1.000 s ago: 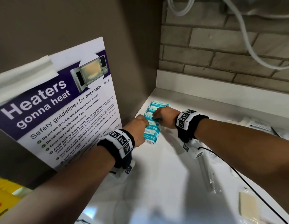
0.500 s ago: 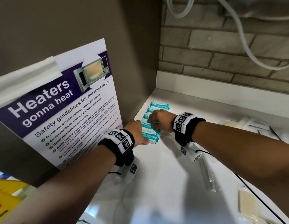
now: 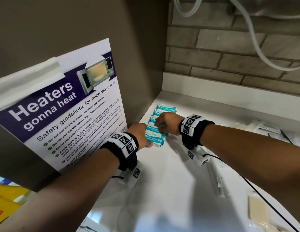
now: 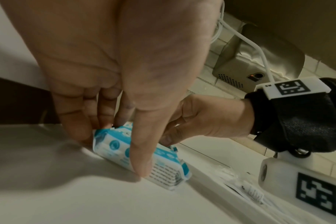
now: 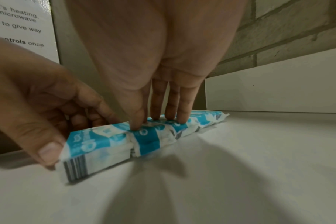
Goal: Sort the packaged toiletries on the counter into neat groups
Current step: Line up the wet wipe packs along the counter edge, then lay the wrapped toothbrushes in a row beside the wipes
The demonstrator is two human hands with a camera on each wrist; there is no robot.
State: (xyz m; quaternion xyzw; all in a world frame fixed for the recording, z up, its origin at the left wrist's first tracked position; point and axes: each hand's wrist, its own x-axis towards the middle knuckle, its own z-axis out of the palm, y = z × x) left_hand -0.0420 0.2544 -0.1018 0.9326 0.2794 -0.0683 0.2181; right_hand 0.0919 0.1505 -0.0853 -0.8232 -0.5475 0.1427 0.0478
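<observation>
A row of several teal-and-white mini wipes packs (image 3: 167, 109) lies on the white counter (image 3: 171, 190) against the brown side panel. My left hand (image 3: 143, 136) holds the nearest pack (image 4: 163, 171), thumb on its near end and fingers (image 4: 81, 133) on the panel side. My right hand (image 3: 160, 124) reaches over the middle of the row. In the right wrist view its straight fingertips (image 5: 182, 119) press down on the tops of the packs (image 5: 105, 144). The packs stand touching one another.
A microwave safety poster (image 3: 70, 111) hangs on the panel at the left. Clear-wrapped toothbrushes (image 3: 218, 181), a beige packet (image 3: 258, 210) and more packets (image 3: 266, 129) lie to the right. A brick wall with white cables (image 3: 256, 44) rises behind the counter.
My right hand has slid a little along the row toward me. My left hand has stayed at the near end of the row.
</observation>
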